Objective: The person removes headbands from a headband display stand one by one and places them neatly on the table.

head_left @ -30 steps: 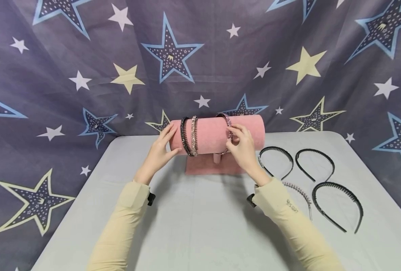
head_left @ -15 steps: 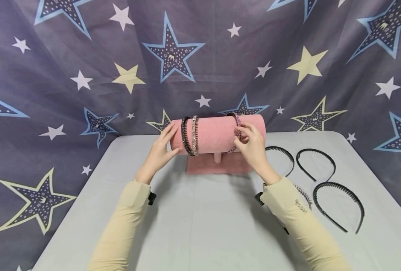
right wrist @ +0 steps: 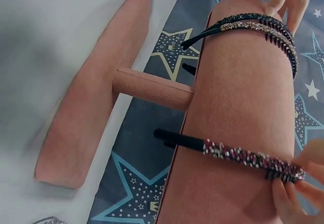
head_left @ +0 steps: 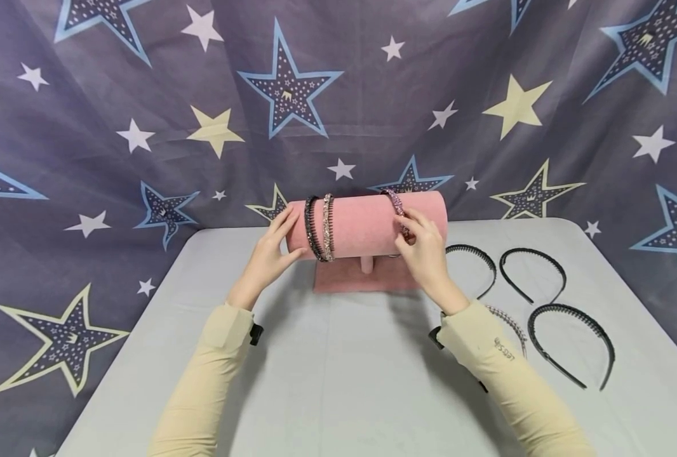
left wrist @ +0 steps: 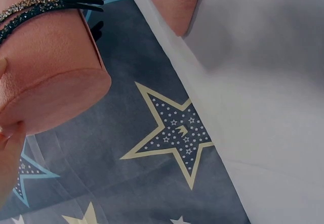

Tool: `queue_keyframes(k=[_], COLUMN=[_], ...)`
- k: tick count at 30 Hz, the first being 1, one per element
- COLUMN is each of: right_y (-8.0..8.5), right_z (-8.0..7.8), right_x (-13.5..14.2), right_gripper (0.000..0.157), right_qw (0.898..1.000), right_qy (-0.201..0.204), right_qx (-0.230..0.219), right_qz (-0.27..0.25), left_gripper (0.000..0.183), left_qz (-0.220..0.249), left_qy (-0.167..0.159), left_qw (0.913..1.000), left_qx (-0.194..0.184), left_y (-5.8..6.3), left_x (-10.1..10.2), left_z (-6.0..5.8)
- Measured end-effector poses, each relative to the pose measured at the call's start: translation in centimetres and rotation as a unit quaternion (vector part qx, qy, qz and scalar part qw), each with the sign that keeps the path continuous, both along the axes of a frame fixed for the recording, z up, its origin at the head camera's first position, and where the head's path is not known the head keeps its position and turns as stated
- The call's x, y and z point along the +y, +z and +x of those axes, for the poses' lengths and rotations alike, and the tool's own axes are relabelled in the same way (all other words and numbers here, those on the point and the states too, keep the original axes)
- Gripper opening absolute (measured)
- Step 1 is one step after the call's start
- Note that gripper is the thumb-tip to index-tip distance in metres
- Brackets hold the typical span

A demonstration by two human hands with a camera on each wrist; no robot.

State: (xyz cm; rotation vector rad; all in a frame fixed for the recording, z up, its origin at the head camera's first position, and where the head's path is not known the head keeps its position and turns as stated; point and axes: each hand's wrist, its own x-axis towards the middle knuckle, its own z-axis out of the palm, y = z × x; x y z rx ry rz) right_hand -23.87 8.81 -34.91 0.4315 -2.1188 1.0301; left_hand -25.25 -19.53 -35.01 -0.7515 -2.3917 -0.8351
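Observation:
A pink padded headband stand (head_left: 361, 231) has a horizontal roll on a short post and flat base. At the roll's left end, my left hand (head_left: 265, 257) holds it between thumb and fingers. Toward its right side, my right hand (head_left: 424, 257) pinches a headband (right wrist: 243, 155) covered in pink and purple glitter. That headband wraps the roll, its black tip sticking out past the lower edge in the right wrist view. Near the left hand, a black glittery headband (head_left: 312, 230) and a champagne glittery headband (head_left: 328, 228) sit side by side on the roll.
Several headbands lie right of the stand on the pale table (head_left: 327, 368). Among them are a black toothed headband (head_left: 571, 308) and a thinner black one (head_left: 528, 250). The right sleeve partly covers a beaded headband (head_left: 510, 318). A star-patterned cloth (head_left: 361, 101) hangs behind.
My right hand has slid the purple headband rightward along the roll, mostly in the first half second. My left hand stays at the roll's left end.

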Motion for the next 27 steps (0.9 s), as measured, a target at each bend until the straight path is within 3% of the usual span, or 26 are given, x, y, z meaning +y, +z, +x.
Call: queue_keyframes(k=[6, 15, 22, 27], right_y=[0.2, 0.8, 1.5, 1.9], right_z=[0.0, -0.3, -0.3, -0.4], right_x=[0.3, 1.3, 2.2, 2.9], right_gripper=[0.027, 0.028, 0.033, 0.029], right_qw=[1.000, 1.000, 0.999, 0.995], right_qy=[-0.017, -0.003, 0.019, 0.059], right_qx=[0.019, 0.017, -0.034, -0.067], right_qz=[0.001, -0.011, -0.022, -0.035], left_gripper=[0.070, 0.070, 0.071, 0.070], left_qz=[0.001, -0.010, -0.009, -0.007], left_qy=[-0.004, -0.001, -0.003, -0.002], left_qw=[1.0000, 0.9999, 1.0000, 1.0000], left_qx=[-0.001, -0.001, 0.003, 0.001], left_y=[0.0, 0.0, 0.0, 0.0], left_x=[0.0, -0.1, -0.1, 0.0], left_z=[0.0, 0.0, 0.0, 0.0])
